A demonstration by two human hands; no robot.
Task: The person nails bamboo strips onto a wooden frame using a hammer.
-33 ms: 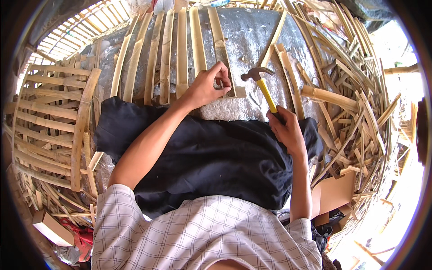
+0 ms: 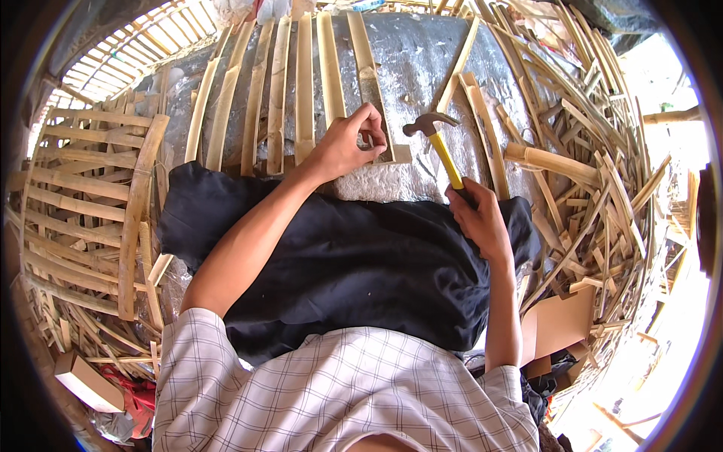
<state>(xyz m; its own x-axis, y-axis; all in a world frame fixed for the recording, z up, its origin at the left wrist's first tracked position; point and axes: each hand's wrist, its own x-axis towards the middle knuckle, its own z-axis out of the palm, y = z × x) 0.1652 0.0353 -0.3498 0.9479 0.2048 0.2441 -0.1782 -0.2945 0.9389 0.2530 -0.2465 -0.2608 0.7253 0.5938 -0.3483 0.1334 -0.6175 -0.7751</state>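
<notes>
My right hand is wrapped round the dark grip of a claw hammer with a yellow shaft, its metal head raised. To its left, my left hand pinches thumb and fingertips together over the near end of a bamboo strip. Whatever the fingertips hold is too small to make out. That strip's end rests on a crosswise bamboo piece. Several more bamboo slats lie side by side to the left, running away from me. The hammer head is apart from my left hand.
A slatted bamboo frame stands at the left. Bamboo offcuts pile up on the right, near a cardboard box. Black cloth covers my lap. Beneath the slats is a silvery-grey surface. Another box sits at lower left.
</notes>
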